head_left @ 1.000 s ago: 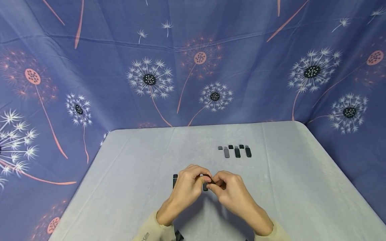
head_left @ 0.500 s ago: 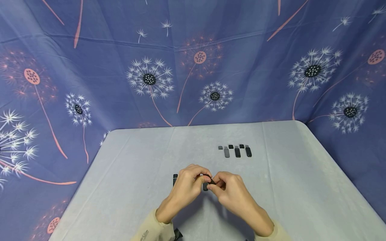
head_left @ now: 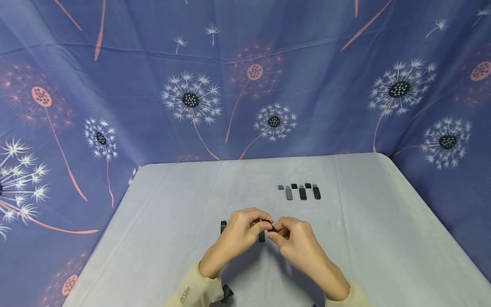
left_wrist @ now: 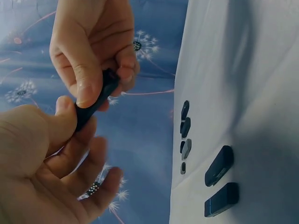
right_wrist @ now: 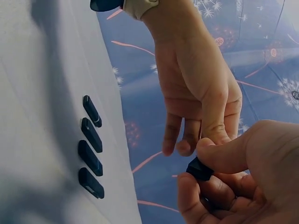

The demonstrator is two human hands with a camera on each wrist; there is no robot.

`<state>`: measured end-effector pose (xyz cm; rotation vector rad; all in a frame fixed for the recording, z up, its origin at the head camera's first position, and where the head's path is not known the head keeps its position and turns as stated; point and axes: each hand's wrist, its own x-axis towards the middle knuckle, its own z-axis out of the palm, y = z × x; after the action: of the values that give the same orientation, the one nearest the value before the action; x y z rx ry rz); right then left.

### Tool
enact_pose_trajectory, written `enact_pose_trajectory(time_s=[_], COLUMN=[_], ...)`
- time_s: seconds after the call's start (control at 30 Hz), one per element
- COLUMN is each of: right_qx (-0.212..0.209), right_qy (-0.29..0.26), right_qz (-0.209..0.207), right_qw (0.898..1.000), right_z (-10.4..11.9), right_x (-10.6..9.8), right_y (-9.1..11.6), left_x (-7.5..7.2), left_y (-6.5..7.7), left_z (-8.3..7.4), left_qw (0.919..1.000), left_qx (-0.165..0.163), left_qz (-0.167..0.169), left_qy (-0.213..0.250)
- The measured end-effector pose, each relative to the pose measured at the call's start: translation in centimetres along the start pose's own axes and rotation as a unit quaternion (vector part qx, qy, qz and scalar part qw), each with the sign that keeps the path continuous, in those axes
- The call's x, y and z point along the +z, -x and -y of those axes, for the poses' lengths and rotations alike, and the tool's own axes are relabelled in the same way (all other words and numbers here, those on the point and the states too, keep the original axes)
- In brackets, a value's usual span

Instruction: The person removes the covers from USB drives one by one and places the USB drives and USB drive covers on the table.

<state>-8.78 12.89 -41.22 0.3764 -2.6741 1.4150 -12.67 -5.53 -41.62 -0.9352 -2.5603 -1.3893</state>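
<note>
Both hands meet over the table, holding one black USB flash drive [left_wrist: 96, 99] between them. My left hand [head_left: 239, 234] pinches one end with thumb and fingers, its other fingers spread loosely in the left wrist view. At the opposite end, my right hand [head_left: 297, 243] grips the drive between thumb and curled fingers. In the right wrist view a dark end of the drive [right_wrist: 200, 169] shows at the right fingertips; fingers hide much of the rest. Below the hands lies a black flash drive [head_left: 261, 236], and another dark drive [head_left: 223, 226] is partly covered by the left hand.
Farther back on the pale table [head_left: 376, 238] stand a grey flash drive [head_left: 289, 193] and two black drives [head_left: 303, 192], uncapped, with small caps [head_left: 294, 186] beside them. A row of closed dark drives [right_wrist: 91, 157] appears in the right wrist view. Patterned blue cloth [head_left: 230, 85] hangs behind.
My left hand has shifted slightly to the right, its thumb sliding along the held flash drive. The right hand has stayed nearly in place. Things on the table have not moved.
</note>
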Motion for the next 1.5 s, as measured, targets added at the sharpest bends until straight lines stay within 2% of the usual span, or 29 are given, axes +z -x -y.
enact_pose_trajectory(time_s=[0.17, 0.3, 0.43, 0.6, 0.7, 0.83, 1.03, 1.23, 1.37, 1.5], right_qx=[0.011, 0.009, 0.003, -0.029, -0.036, -0.025, -0.031, -0.066, -0.069, -0.082], right_qy=[-0.003, -0.005, -0.003, 0.006, 0.022, 0.037, 0.027, 0.026, 0.021, 0.022], right_qz=[-0.016, -0.022, -0.022, -0.017, 0.000, 0.043, 0.076, 0.062, 0.057, 0.044], right_qw=[1.000, 1.000, 1.000, 0.999, 0.999, 0.998, 0.996, 0.996, 0.996, 0.995], right_z=[-0.3, -0.4, -0.4, -0.4, -0.4, -0.3, -0.5, -0.4, -0.2, 0.0], right_x=[0.1, 0.1, 0.1, 0.2, 0.0, -0.3, -0.3, -0.1, 0.0, -0.1], right_y=[0.0, -0.1, -0.1, -0.2, -0.4, -0.6, -0.5, -0.3, -0.3, -0.4], left_x=[-0.1, 0.0, 0.1, 0.1, 0.2, 0.4, 0.7, 0.4, 0.0, -0.3], left_y=[-0.2, -0.2, -0.1, 0.0, 0.2, 0.3, 0.6, 0.7, 0.6, 0.5], left_z=[-0.1, -0.2, -0.3, -0.4, -0.4, -0.5, -0.5, -0.5, -0.6, -0.7], left_qw=[0.9995, 0.9995, 0.9998, 0.9999, 1.0000, 0.9999, 0.9998, 0.9994, 0.9994, 0.9989], left_qx=[-0.015, -0.023, -0.017, -0.009, -0.008, -0.009, -0.012, -0.017, -0.012, -0.025], left_qz=[0.026, 0.021, 0.015, 0.003, -0.004, -0.005, -0.010, -0.016, -0.019, -0.017], left_qy=[0.008, 0.009, 0.001, -0.006, 0.001, 0.013, 0.015, 0.024, 0.027, 0.036])
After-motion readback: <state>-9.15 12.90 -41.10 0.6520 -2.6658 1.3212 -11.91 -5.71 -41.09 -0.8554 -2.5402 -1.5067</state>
